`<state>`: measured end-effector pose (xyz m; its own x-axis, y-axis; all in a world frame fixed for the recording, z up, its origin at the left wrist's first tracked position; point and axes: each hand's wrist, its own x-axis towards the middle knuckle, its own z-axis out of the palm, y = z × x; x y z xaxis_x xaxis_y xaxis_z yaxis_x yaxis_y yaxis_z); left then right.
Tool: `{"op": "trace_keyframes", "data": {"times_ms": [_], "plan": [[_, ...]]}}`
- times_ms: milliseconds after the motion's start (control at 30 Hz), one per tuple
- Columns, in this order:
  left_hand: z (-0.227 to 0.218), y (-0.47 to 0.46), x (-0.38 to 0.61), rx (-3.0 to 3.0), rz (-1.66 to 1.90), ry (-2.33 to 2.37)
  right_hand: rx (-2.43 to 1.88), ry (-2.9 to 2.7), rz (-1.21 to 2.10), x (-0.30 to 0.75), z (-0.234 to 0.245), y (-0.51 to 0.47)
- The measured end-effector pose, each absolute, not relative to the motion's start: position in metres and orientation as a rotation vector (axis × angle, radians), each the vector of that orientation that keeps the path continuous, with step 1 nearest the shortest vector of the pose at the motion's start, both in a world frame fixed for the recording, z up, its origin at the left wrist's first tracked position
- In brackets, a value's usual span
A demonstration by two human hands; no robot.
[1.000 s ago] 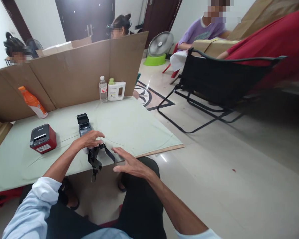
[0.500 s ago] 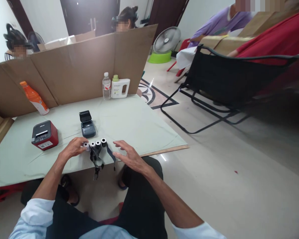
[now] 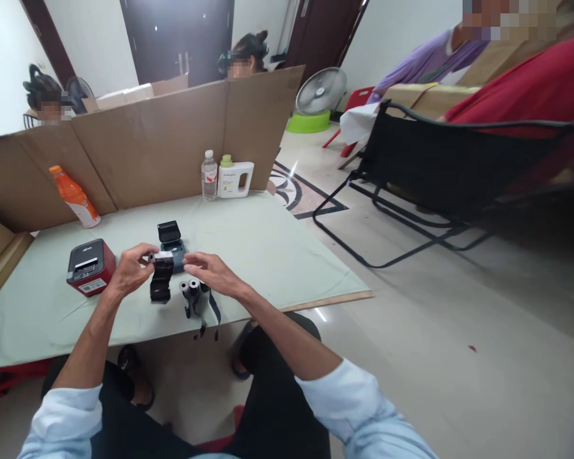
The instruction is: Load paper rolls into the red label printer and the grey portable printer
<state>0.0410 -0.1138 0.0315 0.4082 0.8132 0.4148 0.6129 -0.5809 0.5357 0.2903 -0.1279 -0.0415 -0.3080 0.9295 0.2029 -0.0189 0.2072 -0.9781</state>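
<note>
- Head view, with 12 o'clock away from the person: the left hand (image 3: 132,271) pinches a roll (image 3: 164,255) above the tabletop (image 3: 287,261), its dark strip (image 3: 161,285) hanging at 6 o'clock.
- The right hand (image 3: 213,273) is half-open just beside the roll at 3 o'clock, with nothing seen in its grasp.
- The dangling strip could unwind further or crease if the pinch slackens.
- Three loose rolls (image 3: 194,285) stand at 4 to 5 o'clock; their tails hang over the near edge, so a snag by a knee could drag one off.
- The right wrist, so close, could tip them.
- The dark printer (image 3: 178,262), at 1 o'clock, has its lid raised; its inside is partly hidden.
- The clear bottle (image 3: 209,177), also at 1 o'clock, is capped; its fill is unclear.
- The white jug (image 3: 228,181) is opaque, contents unknown.
</note>
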Motion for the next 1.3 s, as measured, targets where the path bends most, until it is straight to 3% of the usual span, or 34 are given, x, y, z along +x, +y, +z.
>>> {"op": "trace_keyframes", "data": {"times_ms": [233, 633, 967, 1300], "plan": [[0.007, -0.044, 0.065, 2.194, 1.149, 1.185, -0.903, -1.256, 1.614, 0.267, -0.044, -0.070], [-0.070, -0.001, 0.053, 2.246, 0.994, 1.513, -1.049, -1.241, 1.514, 0.265, -0.082, -0.053], [-0.073, 0.008, 0.052, 2.274, 0.945, 1.518, -0.959, -1.177, 1.601, 0.264, -0.105, -0.054], [-0.076, 0.008, 0.060, 2.090, 1.052, 1.478, -0.908, -1.195, 1.528, 0.272, -0.097, -0.059]]}}
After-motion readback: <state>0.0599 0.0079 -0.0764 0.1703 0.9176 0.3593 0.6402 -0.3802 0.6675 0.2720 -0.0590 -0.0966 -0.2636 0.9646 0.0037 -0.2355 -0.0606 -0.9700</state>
